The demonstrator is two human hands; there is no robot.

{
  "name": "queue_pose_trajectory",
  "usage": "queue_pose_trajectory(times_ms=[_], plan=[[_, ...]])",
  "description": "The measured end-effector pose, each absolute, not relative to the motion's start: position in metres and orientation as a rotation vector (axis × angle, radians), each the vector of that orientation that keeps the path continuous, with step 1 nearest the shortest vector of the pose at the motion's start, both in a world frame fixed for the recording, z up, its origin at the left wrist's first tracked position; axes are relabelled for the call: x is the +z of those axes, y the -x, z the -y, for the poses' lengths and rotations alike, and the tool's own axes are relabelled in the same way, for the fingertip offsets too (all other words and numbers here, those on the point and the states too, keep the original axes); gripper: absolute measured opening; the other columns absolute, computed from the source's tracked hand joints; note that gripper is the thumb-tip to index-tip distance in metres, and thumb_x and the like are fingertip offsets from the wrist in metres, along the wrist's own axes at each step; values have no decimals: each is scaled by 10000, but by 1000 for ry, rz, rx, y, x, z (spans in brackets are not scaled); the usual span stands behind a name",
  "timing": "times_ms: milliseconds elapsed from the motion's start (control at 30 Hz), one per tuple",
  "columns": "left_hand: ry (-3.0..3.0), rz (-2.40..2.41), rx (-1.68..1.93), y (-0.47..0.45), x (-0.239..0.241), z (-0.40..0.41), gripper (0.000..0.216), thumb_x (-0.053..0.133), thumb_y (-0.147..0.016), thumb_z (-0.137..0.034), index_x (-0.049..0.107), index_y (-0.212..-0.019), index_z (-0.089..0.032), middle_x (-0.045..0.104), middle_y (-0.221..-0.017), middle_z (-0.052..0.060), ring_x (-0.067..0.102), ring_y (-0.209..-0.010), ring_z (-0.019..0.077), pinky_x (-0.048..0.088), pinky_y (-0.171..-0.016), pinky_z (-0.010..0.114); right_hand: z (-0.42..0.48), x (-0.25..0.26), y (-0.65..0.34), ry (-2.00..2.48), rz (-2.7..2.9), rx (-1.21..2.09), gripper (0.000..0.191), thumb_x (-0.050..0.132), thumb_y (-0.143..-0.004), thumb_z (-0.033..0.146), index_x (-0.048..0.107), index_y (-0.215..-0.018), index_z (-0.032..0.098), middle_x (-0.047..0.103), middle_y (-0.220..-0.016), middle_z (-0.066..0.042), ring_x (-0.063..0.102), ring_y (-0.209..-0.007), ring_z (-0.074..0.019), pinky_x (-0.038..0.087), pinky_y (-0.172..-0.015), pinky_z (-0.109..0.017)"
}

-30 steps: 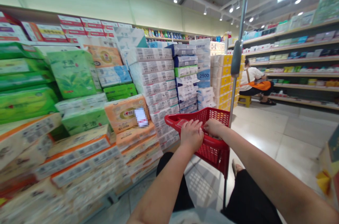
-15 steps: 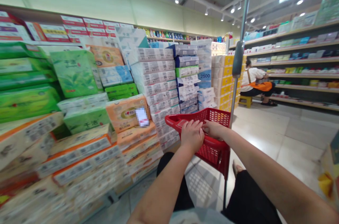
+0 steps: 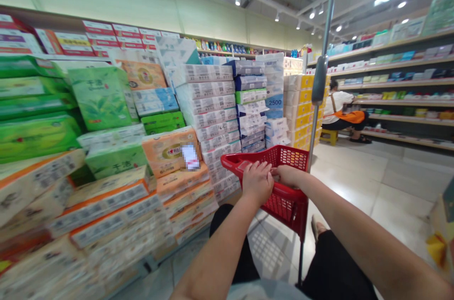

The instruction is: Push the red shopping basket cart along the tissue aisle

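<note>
Ahead of my body stands a red plastic shopping cart (image 3: 283, 208) with a perforated basket. My left hand (image 3: 258, 179) lies over its near rim, fingers together and bent down over the edge. Close beside it, my right hand (image 3: 289, 176) rests on the same rim with its fingers curled toward the left fingertips. Parts of the right fingers are hidden behind the left hand and the rim. A tall metal pole (image 3: 314, 137) with a grey grip rises at the cart's right side.
Stacked tissue packs (image 3: 213, 101) line the left side, with orange packs (image 3: 170, 153) bearing a phone-like white screen (image 3: 190, 157). Yellow-and-white cartons (image 3: 305, 106) stand further back. A person in white (image 3: 336, 106) sits on a yellow stool (image 3: 329, 136) by the right shelves (image 3: 400, 83).
My right hand has shifted very slightly on the rim. My left hand and the cart stay in place. The seated person's arm has moved a little.
</note>
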State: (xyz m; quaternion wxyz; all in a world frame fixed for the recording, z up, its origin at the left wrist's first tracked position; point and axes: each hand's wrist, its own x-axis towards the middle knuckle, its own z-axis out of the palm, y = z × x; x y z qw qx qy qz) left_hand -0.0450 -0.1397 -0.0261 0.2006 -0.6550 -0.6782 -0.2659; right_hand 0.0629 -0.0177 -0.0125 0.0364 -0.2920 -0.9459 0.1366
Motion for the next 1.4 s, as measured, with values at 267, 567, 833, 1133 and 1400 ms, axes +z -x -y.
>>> queue_pose_trajectory(times_ms=[267, 567, 833, 1133, 1400], plan=[[1823, 1885, -748, 48, -26, 138, 369, 413, -916, -275, 587, -1239, -238, 583, -1298, 6, 460, -1242, 223, 306, -1080, 436, 19, -13, -60, 1050, 2829, 384, 238, 542, -812, 264, 743, -916, 189, 725, -884, -80, 640, -802, -179, 442, -713, -230], [1817, 1889, -750, 44, -25, 140, 362, 422, -911, -276, 600, -1225, -241, 588, -1291, 13, 469, -1229, 228, 317, -1070, 439, 19, -12, -63, 1132, 2749, 437, 225, 539, -808, 237, 733, -916, 201, 709, -756, -39, 615, -675, -132, 413, -622, -201], [1815, 1874, -762, 43, -25, 141, 362, 426, -901, -265, 607, -1213, -237, 603, -1269, 17, 477, -1214, 236, 323, -1057, 438, 22, -9, -66, 1032, 2766, 432, 234, 542, -797, 212, 725, -943, 195, 715, -821, -53, 615, -712, -139, 413, -641, -206], [1813, 1885, -784, 42, -27, 140, 358, 420, -907, -265, 610, -1209, -234, 598, -1277, 12, 467, -1224, 241, 317, -1060, 439, 25, -5, -67, 1080, 2740, 541, 182, 571, -770, 216, 719, -872, 188, 699, -730, -37, 599, -606, -116, 403, -568, -188], [1808, 1871, -776, 43, -26, 140, 358, 429, -900, -262, 611, -1207, -231, 601, -1272, 13, 474, -1214, 239, 326, -1048, 430, 27, -1, -65, 1077, 2735, 437, 145, 598, -745, 193, 721, -821, 178, 715, -821, -58, 623, -711, -137, 405, -632, -193]])
